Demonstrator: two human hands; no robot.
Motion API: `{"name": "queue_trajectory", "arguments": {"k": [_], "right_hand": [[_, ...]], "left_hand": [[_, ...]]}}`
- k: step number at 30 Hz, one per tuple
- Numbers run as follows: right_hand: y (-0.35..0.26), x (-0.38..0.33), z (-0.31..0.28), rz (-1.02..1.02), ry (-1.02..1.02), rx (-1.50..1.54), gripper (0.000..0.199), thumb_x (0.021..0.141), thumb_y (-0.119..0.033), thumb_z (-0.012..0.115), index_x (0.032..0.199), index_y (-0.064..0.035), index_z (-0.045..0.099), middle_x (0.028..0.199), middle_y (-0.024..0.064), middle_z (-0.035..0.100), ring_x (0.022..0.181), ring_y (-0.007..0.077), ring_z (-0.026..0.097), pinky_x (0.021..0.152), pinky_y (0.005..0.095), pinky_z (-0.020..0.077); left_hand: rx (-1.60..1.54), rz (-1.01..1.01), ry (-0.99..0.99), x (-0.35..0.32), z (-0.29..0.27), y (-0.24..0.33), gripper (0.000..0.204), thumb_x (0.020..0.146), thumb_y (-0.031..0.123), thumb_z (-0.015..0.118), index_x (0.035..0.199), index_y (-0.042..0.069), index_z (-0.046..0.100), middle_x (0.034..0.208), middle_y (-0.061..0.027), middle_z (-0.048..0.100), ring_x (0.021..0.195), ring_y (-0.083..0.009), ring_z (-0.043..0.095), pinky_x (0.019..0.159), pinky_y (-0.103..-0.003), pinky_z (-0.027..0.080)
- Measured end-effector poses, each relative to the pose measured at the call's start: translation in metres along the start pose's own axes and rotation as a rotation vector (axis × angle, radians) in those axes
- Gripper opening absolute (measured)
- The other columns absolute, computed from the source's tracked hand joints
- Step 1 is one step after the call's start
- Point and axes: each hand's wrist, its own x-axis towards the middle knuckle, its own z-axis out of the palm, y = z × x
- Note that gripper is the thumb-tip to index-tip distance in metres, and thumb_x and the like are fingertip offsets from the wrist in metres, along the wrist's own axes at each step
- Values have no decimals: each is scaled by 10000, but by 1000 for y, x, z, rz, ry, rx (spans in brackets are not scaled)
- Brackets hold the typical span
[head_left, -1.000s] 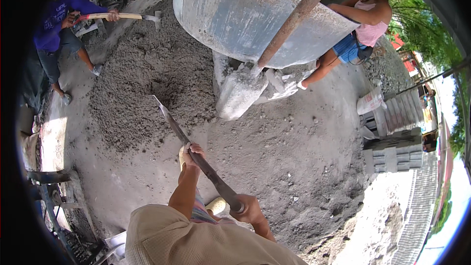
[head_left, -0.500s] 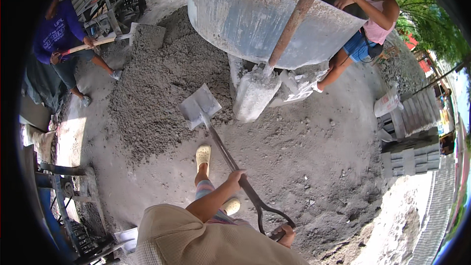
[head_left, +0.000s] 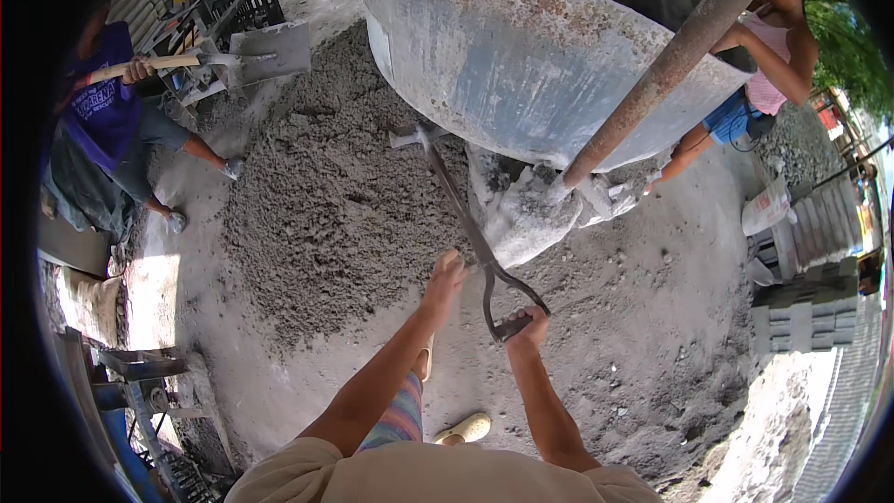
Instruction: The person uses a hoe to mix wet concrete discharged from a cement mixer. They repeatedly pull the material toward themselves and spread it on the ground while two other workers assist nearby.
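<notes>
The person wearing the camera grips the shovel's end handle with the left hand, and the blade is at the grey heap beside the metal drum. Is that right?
Not quite: in the head view the right hand grips the end handle of the shovel; the left hand is farther forward, near the shaft. The blade is indeed at the grey heap beside the metal drum.

Grey blocks (head_left: 805, 324) stand stacked — green foliage (head_left: 846, 37) beyond.

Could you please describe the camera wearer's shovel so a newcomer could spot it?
Beside the big grey drum lies a mound. The shovel points between them, looped handle in the right hand. Its shaft is dark; the other shovel, upper left, has a pale wooden one.
</notes>
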Motion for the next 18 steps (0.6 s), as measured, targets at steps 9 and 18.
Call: {"name": "queue_trajectory", "arguments": {"k": [9,18], "right_hand": [[40,5,27,68,-80,28,106,593,-77,488,550,-109,397,513,24,389,438,177,381,440,324,356],[18,-120,-46,-23,-127,-105,71,609,-65,469,580,-102,417,542,31,414,493,184,417,503,319,388]], "left_hand": [[85,-298,70,2,-115,-19,599,797,444,444,1262,121,247,1210,-161,373,1116,-316,368,937,-440,252],[-542,-658,-39,72,-49,-60,472,692,452,605,931,58,500,856,-97,524,799,-250,528,753,-414,433]]}}
